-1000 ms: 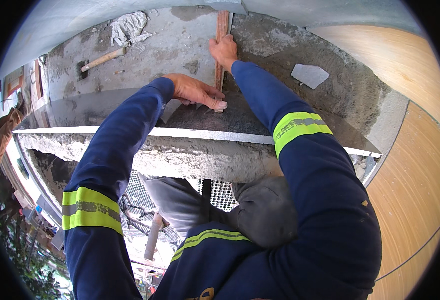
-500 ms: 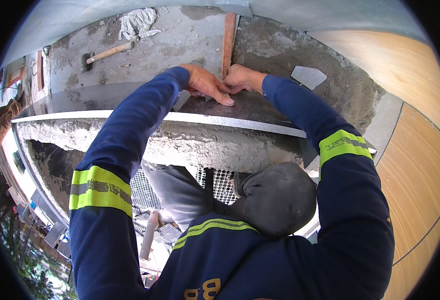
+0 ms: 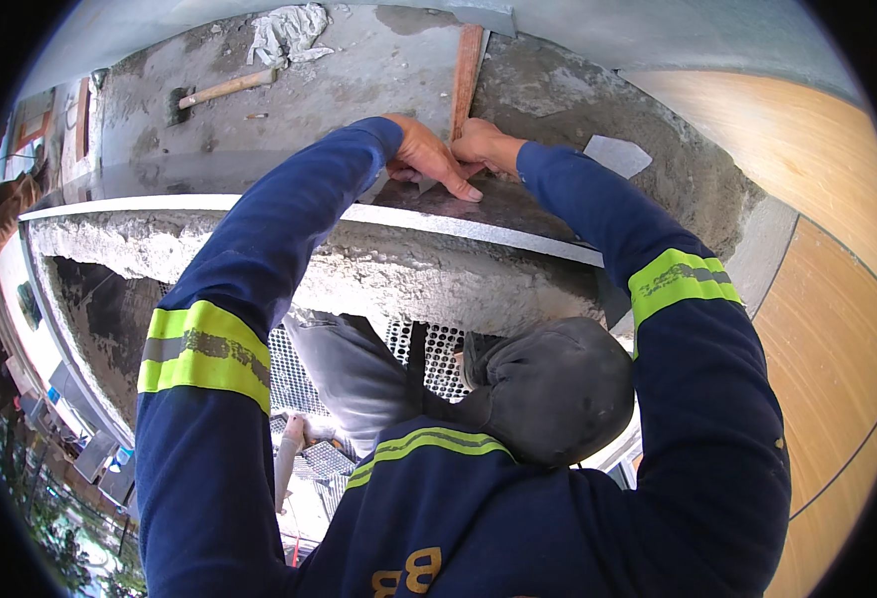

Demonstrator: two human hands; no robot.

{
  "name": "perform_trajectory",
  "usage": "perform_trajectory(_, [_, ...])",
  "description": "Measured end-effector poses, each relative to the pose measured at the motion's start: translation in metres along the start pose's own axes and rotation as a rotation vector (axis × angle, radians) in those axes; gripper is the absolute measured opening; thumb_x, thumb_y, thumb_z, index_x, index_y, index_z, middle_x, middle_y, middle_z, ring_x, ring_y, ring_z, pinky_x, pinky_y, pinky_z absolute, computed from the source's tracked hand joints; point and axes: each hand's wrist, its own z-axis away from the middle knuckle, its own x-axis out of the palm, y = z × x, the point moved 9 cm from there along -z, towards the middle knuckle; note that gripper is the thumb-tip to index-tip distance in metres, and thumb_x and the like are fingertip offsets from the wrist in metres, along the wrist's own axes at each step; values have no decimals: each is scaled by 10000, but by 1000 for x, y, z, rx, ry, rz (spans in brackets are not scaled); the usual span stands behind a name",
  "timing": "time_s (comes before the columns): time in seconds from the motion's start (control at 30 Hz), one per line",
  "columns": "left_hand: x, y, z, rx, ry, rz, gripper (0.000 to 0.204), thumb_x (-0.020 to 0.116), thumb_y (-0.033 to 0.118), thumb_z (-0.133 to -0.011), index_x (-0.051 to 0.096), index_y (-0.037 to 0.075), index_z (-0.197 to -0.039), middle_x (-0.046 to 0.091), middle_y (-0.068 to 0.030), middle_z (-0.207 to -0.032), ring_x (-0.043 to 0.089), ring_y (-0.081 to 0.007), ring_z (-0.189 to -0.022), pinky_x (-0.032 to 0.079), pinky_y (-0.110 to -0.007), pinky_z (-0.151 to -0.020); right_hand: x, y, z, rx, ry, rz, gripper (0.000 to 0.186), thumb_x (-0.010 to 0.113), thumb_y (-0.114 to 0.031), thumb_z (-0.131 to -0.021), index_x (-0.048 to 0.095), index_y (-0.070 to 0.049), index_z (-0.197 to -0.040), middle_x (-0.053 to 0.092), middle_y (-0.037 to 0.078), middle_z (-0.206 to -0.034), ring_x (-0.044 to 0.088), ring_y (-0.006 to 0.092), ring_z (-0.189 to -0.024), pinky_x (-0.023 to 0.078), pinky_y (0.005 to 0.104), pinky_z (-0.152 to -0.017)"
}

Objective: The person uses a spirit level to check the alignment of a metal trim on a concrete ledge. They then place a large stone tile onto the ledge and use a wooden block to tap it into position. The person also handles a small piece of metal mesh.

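Observation:
My left hand (image 3: pixel 430 159) and my right hand (image 3: pixel 486 148) meet over a dark polished stone slab (image 3: pixel 503 207) with a pale front edge. My left thumb stretches out across the slab, while the other fingers curl underneath, partly hidden. The right fingers are bent in against the left hand; anything between them is too small or covered to make out. A small grey pointed piece (image 3: pixel 424 184) shows below the left hand. Just beyond the hands, the near end of a reddish wooden strip (image 3: pixel 466 80) reaches down to them.
A wooden-handled hammer (image 3: pixel 227 90) and a crumpled whitish cloth (image 3: pixel 289 34) lie on the rough concrete at the far left. A pale angular stone offcut (image 3: pixel 618 156) rests right of my right hand. Wood-grain panels (image 3: pixel 817 339) stand at the right. Rough mortar (image 3: pixel 408 274) runs below the slab.
The view has tilted and shifted slightly, so the hammer and cloth appear higher and a little further right. Both hands stay together at the wooden strip's end, with only slight finger movement.

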Motion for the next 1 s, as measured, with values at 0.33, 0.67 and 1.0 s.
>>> perform_trajectory(0.33, [-7, 0, 8, 19, 58, 21, 980, 761, 758, -811, 471, 258, -1603, 455, -118, -1567, 510, -263, -1240, 453, -380, -982, 22, 16, -24, -48, -82, -182, 213, 773, -133, -800, 711, 65, -843, 652, 122, -680, 594, 184, -526, 365, 389, -412])
perform_trajectory(0.67, [-7, 12, 19, 40, 138, -6, 793, 758, 670, -872, 558, 305, -1547, 591, -22, -1425, 491, -154, -771, 439, -304, -680, 22, 28, -46, -63, -81, -130, 178, 779, -108, -810, 735, 29, -915, 711, 132, -748, 692, 212, -593, 445, 414, -421])
perform_trajectory(1.0, [-11, 11, 31, 57, 169, 36, 724, 827, 672, -814, 683, 227, -1368, 548, 30, -847, 531, -119, -777, 447, -304, -708, 31, 15, -34, -109, -241, -403, 255, 830, -90, -800, 732, 43, -994, 712, 120, -837, 712, 194, -674, 518, 325, -508])
